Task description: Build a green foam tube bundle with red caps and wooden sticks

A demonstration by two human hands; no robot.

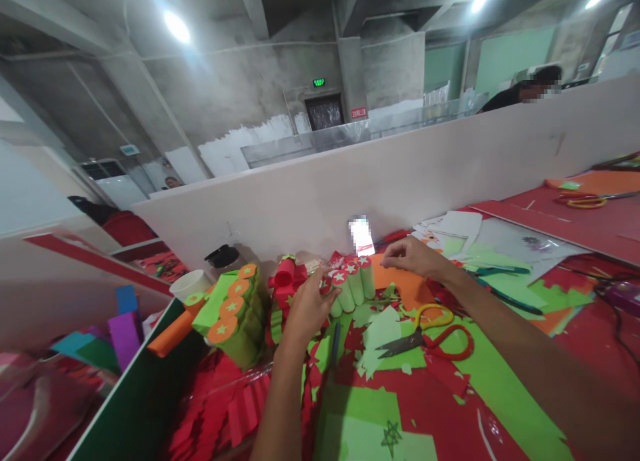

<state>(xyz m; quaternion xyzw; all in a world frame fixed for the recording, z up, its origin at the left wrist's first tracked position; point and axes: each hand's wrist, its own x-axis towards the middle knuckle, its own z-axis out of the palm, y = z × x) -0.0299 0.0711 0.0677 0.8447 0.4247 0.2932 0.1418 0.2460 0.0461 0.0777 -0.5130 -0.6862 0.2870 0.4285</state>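
A row of light green paper tubes (355,291) with red tops and pale star cutouts stands upright on the worktable. My left hand (309,309) is at the row's left end, its fingers closed around the nearest tubes. To the right of the row, my right hand (416,256) is raised over a sheet of orange paper (395,282). Its thumb and fingertips are pinched together, and whatever they hold is too small to make out. Between my forearms lie scissors (425,335) with one yellow and one red handle.
Left of my hand stand green tubes with orange star tops (231,309) and red rolls (287,274). A lit phone (362,235) leans on the white partition (300,201). Green-handled scissors (505,284) lie at right among paper scraps. Another person (525,91) is beyond the partition.
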